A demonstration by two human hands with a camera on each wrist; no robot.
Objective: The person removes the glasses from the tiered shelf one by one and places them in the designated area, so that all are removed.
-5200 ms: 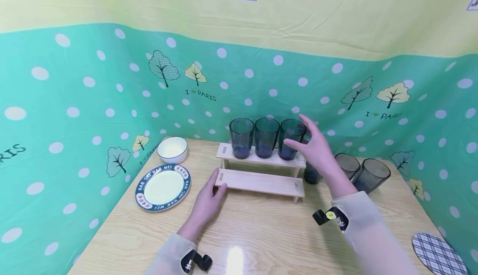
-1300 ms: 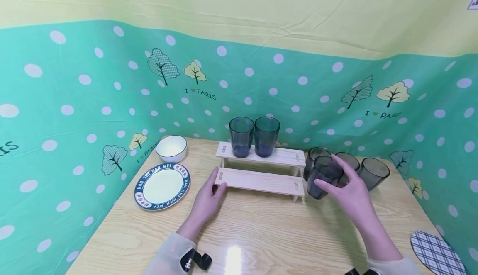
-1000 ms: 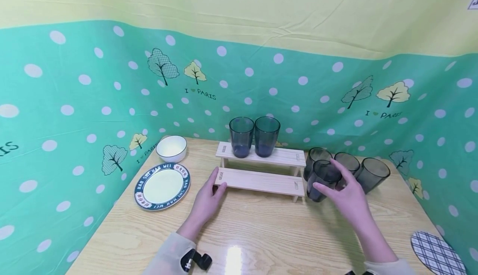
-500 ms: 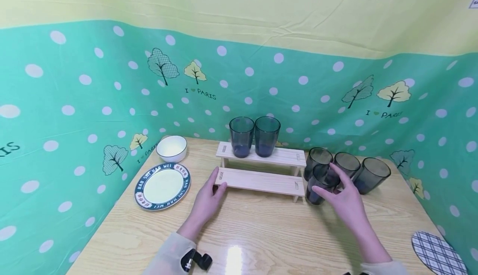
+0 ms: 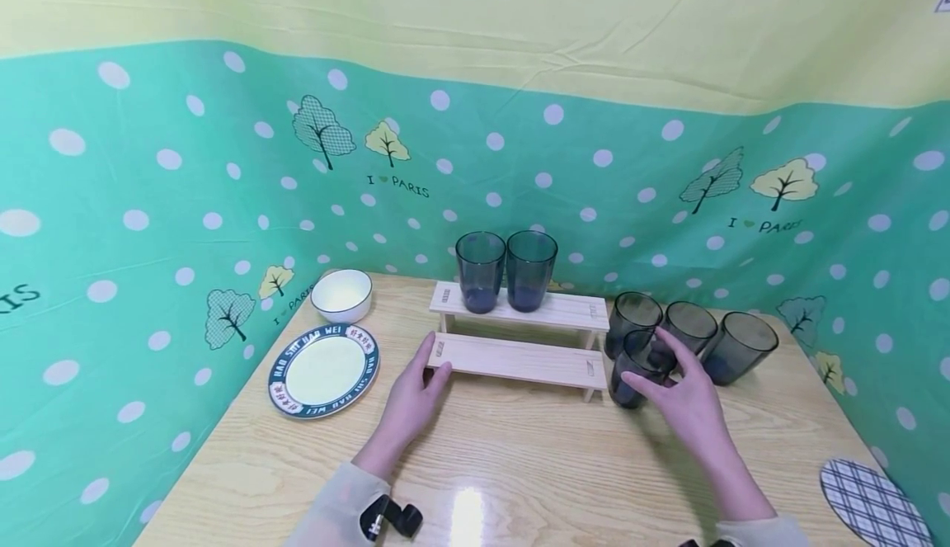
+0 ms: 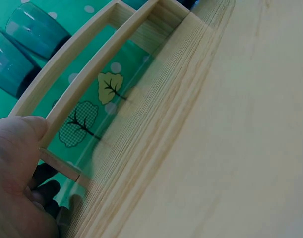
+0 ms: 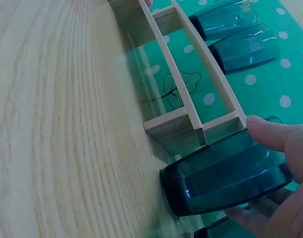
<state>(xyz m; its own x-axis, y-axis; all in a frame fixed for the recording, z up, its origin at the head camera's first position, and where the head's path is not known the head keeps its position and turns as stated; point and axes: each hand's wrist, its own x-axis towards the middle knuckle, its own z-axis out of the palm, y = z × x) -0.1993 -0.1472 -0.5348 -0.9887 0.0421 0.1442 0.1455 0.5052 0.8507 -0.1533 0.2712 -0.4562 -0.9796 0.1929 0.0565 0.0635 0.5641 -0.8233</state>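
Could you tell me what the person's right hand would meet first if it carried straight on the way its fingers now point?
The right hand already grips a dark cup. Going on up-left, it would probably meet the wooden rack first, at its right end, though depth is hard to judge.

Three cameras, one little rack

My head camera looks down from far; both wrist cameras sit low, close to the wooden rack [image 5: 519, 341].
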